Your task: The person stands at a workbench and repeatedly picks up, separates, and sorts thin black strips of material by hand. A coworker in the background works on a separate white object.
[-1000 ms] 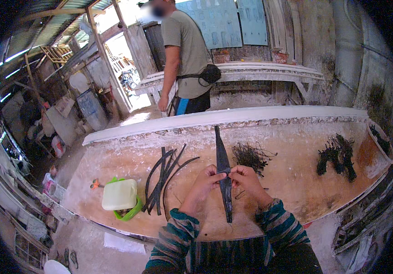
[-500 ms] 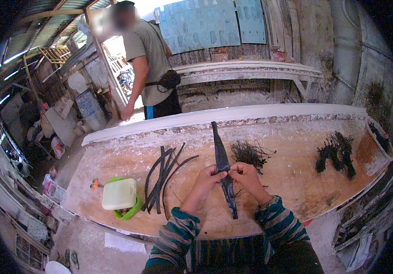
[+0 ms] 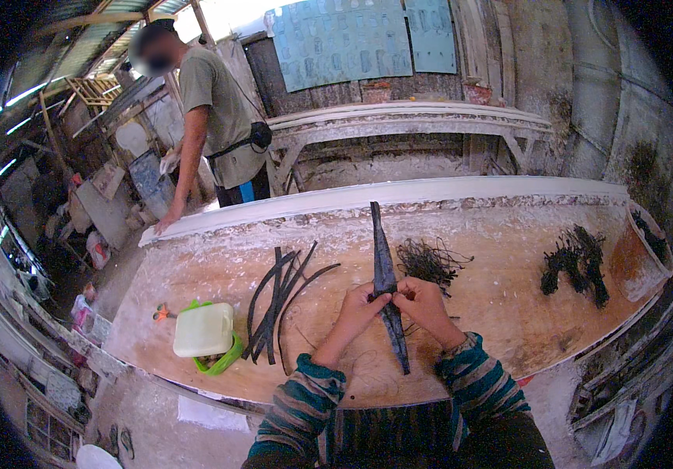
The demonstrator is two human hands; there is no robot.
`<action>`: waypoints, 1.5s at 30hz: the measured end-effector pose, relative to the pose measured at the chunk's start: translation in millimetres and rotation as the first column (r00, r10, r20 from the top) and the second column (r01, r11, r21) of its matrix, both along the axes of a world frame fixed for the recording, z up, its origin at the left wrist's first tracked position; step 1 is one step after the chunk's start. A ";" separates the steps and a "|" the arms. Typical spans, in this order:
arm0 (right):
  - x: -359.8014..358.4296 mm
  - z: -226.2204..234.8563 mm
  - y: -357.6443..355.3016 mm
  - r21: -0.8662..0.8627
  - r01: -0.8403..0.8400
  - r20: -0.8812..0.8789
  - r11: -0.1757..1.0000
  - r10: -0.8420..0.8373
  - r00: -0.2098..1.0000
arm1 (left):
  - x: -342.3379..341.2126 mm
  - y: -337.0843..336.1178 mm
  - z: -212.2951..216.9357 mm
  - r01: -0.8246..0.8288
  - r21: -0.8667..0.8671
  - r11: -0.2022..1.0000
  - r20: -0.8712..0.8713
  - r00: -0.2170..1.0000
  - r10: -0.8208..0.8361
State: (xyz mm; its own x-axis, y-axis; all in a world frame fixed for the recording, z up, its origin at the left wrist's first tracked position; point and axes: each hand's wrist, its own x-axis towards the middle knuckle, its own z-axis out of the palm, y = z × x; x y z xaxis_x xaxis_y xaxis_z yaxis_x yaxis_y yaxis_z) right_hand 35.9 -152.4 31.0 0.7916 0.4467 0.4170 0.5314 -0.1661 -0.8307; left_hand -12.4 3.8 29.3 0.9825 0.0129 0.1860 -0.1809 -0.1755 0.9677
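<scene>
A long, dark strip (image 3: pixel 383 258), broad in the middle and tapered to both ends, stands nearly upright in view above the wooden table. My left hand (image 3: pixel 360 306) pinches its left edge at about mid-length, thumb toward the centre. Opposite it, my right hand (image 3: pixel 424 305) is closed at the right edge, its fingertips almost meeting the left thumb. Whether the right fingers also hold a thin piece is too small to see. Just beyond my right hand lies a tangle of thin black cords (image 3: pixel 430 262). Several narrow black strips (image 3: pixel 272 316) lie crossed to the left of my hands.
Left on the table (image 3: pixel 493 328) are a green container (image 3: pixel 231 358) with a pale lid (image 3: pixel 204 330) and orange-handled scissors (image 3: pixel 163 313). Dark bundles (image 3: pixel 575 266) and a worn bucket (image 3: pixel 640 254) stand right. Another person (image 3: pixel 219 102) touches the long white piece (image 3: pixel 399 195) along the far edge.
The dark strip's upper end has tipped slightly right; my hands stay close together on it. The other person has moved left and now rests a hand on the white piece's left end.
</scene>
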 end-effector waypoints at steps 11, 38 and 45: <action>8.3 -13.6 1.9 0.051 -0.002 -0.070 0.999 0.006 0.998 | -12.9 -8.6 18.5 -0.100 0.087 0.991 0.092 0.991 0.092; -7.3 13.8 -2.0 -0.050 0.090 -0.028 0.995 -0.092 0.995 | 3.1 7.2 -10.4 0.123 -0.180 0.976 -0.083 0.987 -0.140; 30.0 -13.3 -15.3 -0.178 0.312 0.180 0.933 -0.281 0.943 | -27.5 -0.3 34.5 0.196 -0.684 0.702 0.046 0.973 -0.227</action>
State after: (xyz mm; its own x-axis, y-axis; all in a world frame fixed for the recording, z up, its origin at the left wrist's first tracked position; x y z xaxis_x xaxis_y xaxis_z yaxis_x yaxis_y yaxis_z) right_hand 65.9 -167.7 17.8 0.8361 0.2880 0.4668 0.5475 -0.4901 -0.6783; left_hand -39.8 3.6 63.8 0.9812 -0.0886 0.1717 -0.0913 0.5707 0.8160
